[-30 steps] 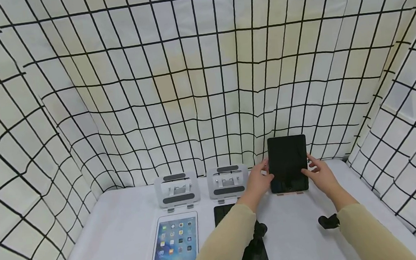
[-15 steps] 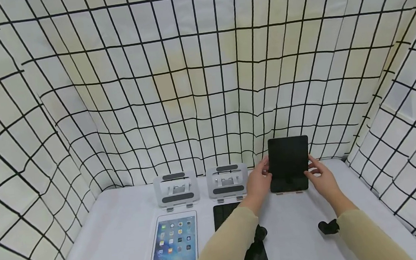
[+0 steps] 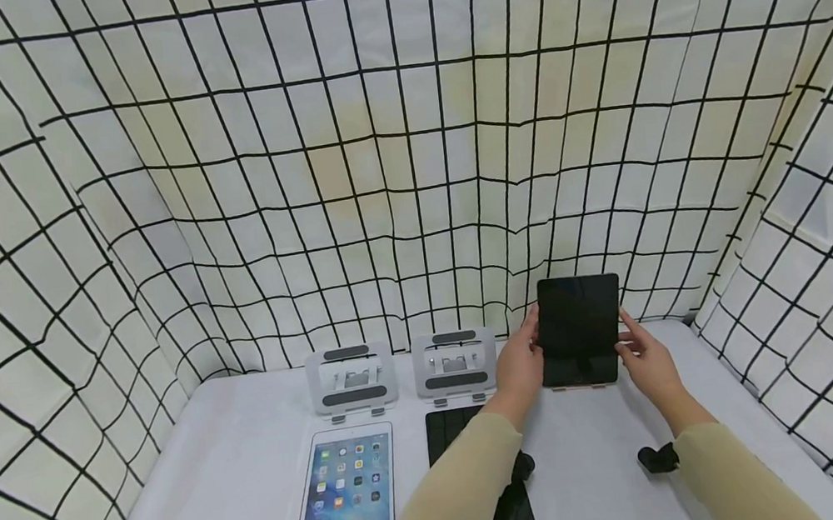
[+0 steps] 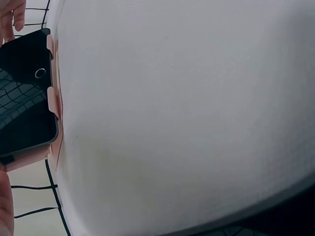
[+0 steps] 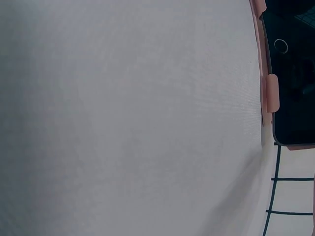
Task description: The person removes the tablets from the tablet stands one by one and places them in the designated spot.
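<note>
A black tablet (image 3: 580,332) with a dark screen stands tilted back on a pink tablet stand (image 4: 54,102) at the right rear of the table. Two pink tabs of the stand hook over its lower edge, either side of the round home button. My left hand (image 3: 520,367) holds the left side, fingertips passing behind the tablet. At the right side my right hand (image 3: 650,361) holds on, its thumb beside the edge and fingers reaching behind. In the right wrist view, one pink tab (image 5: 272,93) shows clearly; most of the stand is hidden behind the tablet.
Left of the hands stand two grey-white tablet stands with dark pads, a left one (image 3: 352,377) and a nearer one (image 3: 455,361). A white tablet (image 3: 351,492) with a lit screen lies flat in front. Another black tablet (image 3: 512,519) lies partly under my left forearm. Gridded cloth walls (image 3: 408,169) surround the white table.
The top edge of the black tablet has shifted slightly right and down, its tilt changing a little. My right thumb has slid off its front to the edge. Both hands stay at its sides.
</note>
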`<action>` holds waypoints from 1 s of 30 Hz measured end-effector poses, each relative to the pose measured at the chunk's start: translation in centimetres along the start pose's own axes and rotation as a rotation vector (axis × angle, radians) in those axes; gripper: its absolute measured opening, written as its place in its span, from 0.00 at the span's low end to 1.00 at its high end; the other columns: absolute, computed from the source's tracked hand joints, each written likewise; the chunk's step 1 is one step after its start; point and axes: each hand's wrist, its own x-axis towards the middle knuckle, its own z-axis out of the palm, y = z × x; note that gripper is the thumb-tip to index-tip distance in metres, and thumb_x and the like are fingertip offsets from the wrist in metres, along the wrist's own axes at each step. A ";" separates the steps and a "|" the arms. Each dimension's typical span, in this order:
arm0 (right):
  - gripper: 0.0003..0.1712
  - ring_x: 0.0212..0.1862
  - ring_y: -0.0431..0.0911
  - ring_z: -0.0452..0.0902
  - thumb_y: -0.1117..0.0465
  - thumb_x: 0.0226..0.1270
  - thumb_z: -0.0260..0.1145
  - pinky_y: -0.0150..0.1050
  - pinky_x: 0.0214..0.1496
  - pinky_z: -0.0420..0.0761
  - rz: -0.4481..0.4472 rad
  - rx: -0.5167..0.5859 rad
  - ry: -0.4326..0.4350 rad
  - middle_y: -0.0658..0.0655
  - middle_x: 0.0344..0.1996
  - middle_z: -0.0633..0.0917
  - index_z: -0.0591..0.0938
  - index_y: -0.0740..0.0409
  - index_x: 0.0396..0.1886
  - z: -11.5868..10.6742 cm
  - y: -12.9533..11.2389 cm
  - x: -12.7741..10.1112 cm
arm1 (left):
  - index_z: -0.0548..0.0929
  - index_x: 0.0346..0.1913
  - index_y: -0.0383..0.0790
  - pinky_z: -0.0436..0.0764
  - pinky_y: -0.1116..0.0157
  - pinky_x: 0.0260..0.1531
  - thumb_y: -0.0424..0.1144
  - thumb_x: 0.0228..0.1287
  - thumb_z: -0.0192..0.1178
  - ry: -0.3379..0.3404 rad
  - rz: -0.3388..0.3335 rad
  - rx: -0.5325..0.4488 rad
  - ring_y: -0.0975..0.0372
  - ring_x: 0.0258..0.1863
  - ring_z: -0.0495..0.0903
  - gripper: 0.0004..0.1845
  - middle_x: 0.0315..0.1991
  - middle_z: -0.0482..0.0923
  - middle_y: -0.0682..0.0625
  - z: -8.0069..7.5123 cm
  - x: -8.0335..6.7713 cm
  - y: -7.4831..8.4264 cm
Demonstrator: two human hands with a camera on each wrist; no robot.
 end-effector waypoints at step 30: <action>0.40 0.52 0.60 0.79 0.67 0.77 0.55 0.39 0.43 0.81 -0.015 0.019 -0.005 0.70 0.55 0.79 0.51 0.41 0.80 -1.0 -1.0 -0.3 | 0.56 0.76 0.71 0.79 0.63 0.47 0.30 0.70 0.59 -0.007 -0.008 -0.036 0.67 0.46 0.77 0.42 0.51 0.79 0.57 -0.5 -0.1 0.4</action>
